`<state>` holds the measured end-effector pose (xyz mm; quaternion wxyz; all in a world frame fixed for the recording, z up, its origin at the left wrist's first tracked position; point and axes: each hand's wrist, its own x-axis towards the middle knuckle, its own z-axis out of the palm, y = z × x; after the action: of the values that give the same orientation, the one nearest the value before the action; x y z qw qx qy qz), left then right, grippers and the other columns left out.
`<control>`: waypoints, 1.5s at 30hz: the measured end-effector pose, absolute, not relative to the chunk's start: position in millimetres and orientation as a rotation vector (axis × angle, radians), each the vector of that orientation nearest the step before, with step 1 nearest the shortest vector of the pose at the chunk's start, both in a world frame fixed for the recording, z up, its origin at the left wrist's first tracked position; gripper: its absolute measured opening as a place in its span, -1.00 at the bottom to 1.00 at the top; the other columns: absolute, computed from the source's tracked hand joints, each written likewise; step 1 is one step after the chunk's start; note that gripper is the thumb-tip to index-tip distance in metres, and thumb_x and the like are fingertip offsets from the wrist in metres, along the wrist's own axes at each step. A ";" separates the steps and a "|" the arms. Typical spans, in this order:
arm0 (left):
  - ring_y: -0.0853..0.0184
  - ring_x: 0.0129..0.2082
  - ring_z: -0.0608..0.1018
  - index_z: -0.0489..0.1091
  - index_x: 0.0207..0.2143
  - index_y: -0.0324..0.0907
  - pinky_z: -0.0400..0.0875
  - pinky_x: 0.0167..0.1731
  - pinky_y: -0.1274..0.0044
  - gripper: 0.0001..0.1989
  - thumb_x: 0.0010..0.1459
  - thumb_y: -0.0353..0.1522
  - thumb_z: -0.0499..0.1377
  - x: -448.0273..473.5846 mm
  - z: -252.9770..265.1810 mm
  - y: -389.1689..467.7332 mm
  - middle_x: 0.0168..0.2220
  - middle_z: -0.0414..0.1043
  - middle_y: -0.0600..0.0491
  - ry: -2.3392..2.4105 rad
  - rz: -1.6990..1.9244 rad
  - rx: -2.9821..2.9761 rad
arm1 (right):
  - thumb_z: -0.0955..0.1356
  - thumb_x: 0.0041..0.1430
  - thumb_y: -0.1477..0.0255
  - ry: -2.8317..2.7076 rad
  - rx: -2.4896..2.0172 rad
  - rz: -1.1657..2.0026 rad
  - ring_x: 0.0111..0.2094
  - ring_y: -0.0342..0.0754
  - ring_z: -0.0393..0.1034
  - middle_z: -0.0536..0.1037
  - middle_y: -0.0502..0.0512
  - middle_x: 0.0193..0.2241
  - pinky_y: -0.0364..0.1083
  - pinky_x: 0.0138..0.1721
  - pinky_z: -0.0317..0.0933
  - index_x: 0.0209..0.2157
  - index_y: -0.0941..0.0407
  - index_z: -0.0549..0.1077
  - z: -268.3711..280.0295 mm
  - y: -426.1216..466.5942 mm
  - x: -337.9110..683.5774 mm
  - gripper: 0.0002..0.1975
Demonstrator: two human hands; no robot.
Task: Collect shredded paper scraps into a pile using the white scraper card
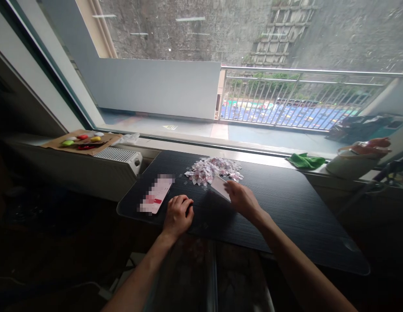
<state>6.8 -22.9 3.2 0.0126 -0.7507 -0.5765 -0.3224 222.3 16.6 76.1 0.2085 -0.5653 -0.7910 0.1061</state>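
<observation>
My right hand (242, 197) pinches a thin white card (220, 187) by its right end. The card is tilted, and its far end lies against the near edge of a heap of small white and pink paper pieces (212, 169). My left hand (180, 214) rests near the front edge of the black table (285, 216), its fingers curled in and nothing showing in them. To its left lies a flat pink and white rectangular piece (157, 195) with a red patch, partly blurred out.
A radiator (120, 157) stands left of the table. Beyond it, a brown sheet (52, 142) carries several coloured items. On the right of the window sill are a green cloth (305, 161) and a pale container (346, 164). A large window runs behind the table.
</observation>
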 end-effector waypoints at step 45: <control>0.05 -0.16 0.48 0.38 -0.20 -0.30 0.36 -0.25 0.38 -0.62 -0.04 -0.32 -0.04 67.3 4.4 -135.4 -0.17 0.43 -0.27 -2.812 0.122 -2.669 | 0.31 -0.08 0.20 -1.446 -1.573 0.969 -0.41 -0.01 0.41 0.52 0.11 -0.40 -0.07 -0.42 0.29 -0.18 0.20 0.40 25.7 -21.8 255.1 -0.55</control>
<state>67.3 -135.4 4.4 -0.3605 -0.6419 -0.6762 0.0292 255.1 -21.8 25.7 0.3874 -0.6181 -0.5682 0.3809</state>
